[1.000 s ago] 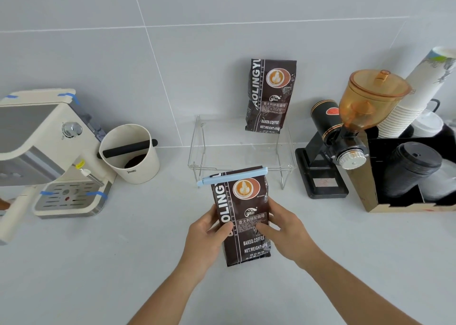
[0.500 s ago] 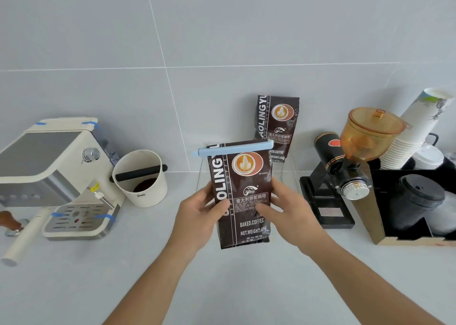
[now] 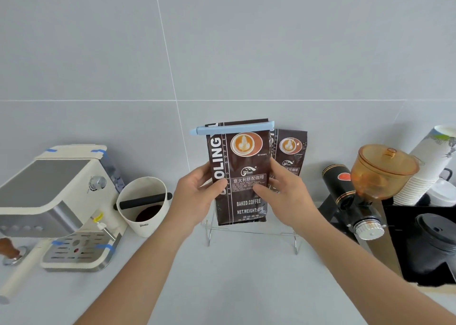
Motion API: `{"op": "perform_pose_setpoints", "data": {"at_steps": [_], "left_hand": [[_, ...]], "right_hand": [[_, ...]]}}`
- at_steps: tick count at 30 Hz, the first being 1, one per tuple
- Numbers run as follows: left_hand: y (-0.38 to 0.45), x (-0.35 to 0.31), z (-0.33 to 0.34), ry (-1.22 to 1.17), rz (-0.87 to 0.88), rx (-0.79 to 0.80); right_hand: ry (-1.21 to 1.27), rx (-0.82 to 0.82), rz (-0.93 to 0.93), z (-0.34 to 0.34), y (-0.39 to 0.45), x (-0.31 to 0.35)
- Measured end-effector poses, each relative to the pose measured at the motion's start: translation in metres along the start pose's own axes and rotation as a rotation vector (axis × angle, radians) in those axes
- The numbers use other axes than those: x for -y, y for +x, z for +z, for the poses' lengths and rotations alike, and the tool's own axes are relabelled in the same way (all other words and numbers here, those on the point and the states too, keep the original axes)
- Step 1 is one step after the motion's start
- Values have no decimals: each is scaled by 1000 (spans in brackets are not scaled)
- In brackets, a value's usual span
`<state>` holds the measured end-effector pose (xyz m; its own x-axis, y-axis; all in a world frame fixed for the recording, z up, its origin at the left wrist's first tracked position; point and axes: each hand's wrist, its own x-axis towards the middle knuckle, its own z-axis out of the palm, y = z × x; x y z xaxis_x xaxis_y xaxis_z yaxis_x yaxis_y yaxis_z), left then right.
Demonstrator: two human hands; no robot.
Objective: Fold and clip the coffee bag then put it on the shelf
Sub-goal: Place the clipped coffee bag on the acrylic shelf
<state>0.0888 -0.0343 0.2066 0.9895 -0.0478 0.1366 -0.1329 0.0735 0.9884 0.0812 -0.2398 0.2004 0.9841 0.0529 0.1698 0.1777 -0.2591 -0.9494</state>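
Observation:
I hold a dark brown coffee bag [image 3: 243, 166] upright in both hands, above the clear shelf [image 3: 251, 233]. A light blue clip [image 3: 232, 129] is clamped across its folded top. My left hand [image 3: 197, 194] grips the bag's left edge, thumb on the front. My right hand [image 3: 283, 191] grips its right edge, thumb on the front. The bag's lower edge hangs just over the shelf's front rail. A second coffee bag [image 3: 290, 152] stands on the shelf against the wall, partly hidden behind the held bag and my right hand.
A cream espresso machine [image 3: 56, 201] stands at the left, with a white knock box [image 3: 144, 208] beside it. A black grinder with an amber hopper [image 3: 365, 189] is at the right, next to stacked paper cups [image 3: 429, 166] and black lids [image 3: 434, 235] in a box.
Both hands have carried the clipped bag up and away from me, from over the counter to the shelf. The view has tilted upward.

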Motion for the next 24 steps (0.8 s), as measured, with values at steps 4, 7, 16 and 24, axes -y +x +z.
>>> {"op": "perform_pose_setpoints", "data": {"at_steps": [4,7,16,24], "left_hand": [[23,5,0,10,-5,5],[39,14,-2,32,-16,14],[79,53,-13,53,-83,23],[110,72,-15,55,-81,40]], "right_hand": [[22,0,-1,5,23,-9],[35,-11,7,10,36,-19],[52,11,56,21,66,-48],[49,-42,90,30,88,-63]]}}
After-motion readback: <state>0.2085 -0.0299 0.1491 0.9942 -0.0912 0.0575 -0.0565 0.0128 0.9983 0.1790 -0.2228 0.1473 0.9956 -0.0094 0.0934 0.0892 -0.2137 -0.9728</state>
